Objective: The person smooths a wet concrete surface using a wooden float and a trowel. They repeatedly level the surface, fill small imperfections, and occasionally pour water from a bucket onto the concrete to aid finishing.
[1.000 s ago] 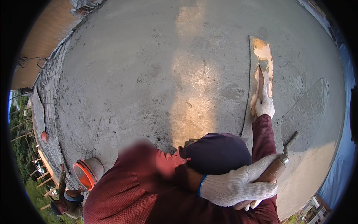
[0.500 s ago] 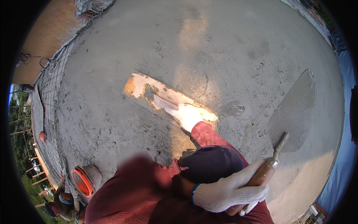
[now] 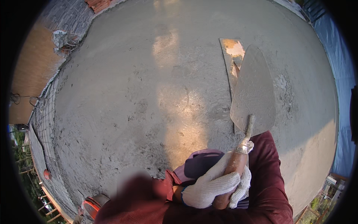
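Note:
My left hand (image 3: 209, 183), in a white knitted glove, is closed around the wooden handle of a pointed trowel (image 3: 255, 89). Its grey-smeared blade is held up, tip away from me. Beyond that blade lies a long flat finishing trowel (image 3: 234, 47), pale and orange-stained on top, on the wet grey concrete (image 3: 112, 82). My right arm (image 3: 265, 158), in a maroon sleeve, stretches toward the finishing trowel. The pointed blade hides my right hand and much of the finishing trowel, which has travelled with the arm from the earlier grip.
A bucket with an orange inside (image 3: 93, 207) stands at the lower left. Wire mesh (image 3: 48, 97) edges the concrete on the left, beside a brown surface (image 3: 31, 67). Blue sheeting (image 3: 341, 93) runs along the right. Red bricks (image 3: 99, 4) lie at the far left.
My right arm has swung the finishing trowel rightward and away, turning it nearly lengthwise. My left hand and the pointed trowel have shifted left, now overlapping it. The whole view has turned somewhat.

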`<move>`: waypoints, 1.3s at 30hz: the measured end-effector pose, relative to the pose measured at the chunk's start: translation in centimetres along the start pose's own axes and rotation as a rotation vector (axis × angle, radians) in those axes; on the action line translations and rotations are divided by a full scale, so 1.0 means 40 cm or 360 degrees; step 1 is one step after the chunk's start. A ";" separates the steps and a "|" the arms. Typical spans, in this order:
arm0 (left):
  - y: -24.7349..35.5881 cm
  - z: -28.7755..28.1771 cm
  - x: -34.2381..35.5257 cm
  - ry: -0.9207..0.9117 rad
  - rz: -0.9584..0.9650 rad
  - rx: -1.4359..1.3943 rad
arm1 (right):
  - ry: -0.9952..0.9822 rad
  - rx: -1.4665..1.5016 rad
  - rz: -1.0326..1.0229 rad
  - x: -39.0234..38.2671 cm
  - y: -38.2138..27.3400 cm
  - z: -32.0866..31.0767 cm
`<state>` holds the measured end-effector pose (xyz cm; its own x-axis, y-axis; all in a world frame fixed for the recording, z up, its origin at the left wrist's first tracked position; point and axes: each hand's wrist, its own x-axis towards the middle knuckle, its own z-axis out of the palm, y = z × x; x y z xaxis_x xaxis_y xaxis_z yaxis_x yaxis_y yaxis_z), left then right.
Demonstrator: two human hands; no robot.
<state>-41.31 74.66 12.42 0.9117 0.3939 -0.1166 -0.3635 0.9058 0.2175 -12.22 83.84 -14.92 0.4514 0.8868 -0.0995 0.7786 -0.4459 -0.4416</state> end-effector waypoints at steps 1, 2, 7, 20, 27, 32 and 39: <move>-0.007 -0.008 -0.007 0.0045 -0.0090 -0.0131 | -0.0003 -0.0142 0.0106 -0.072 0.033 -0.071; -0.006 -0.024 -0.015 0.0103 -0.0149 -0.0260 | -0.0010 -0.0294 0.0239 -0.160 0.064 -0.132; -0.060 -0.102 -0.018 -0.0058 -0.0213 -0.0456 | -0.0295 -0.0247 0.0345 -0.580 0.107 -0.107; -0.088 -0.039 0.022 0.0234 -0.0128 0.0179 | 0.0516 -0.0095 0.1429 -0.553 0.479 -0.312; -0.116 -0.033 0.088 -0.0094 -0.0051 -0.0026 | 0.0928 0.0185 0.2258 -1.090 0.459 -0.200; -0.100 -0.044 0.078 -0.0099 0.0093 0.0401 | 0.1098 0.0485 0.2084 -0.948 0.421 -0.097; -0.240 0.039 0.112 0.0059 0.0018 0.0513 | 0.0633 0.0491 0.0921 -0.615 0.246 -0.007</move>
<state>-33.42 67.49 11.31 0.8982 0.4145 -0.1465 -0.2888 0.8076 0.5143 -15.55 57.61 -16.57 0.9185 0.3855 -0.0882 0.2396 -0.7198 -0.6516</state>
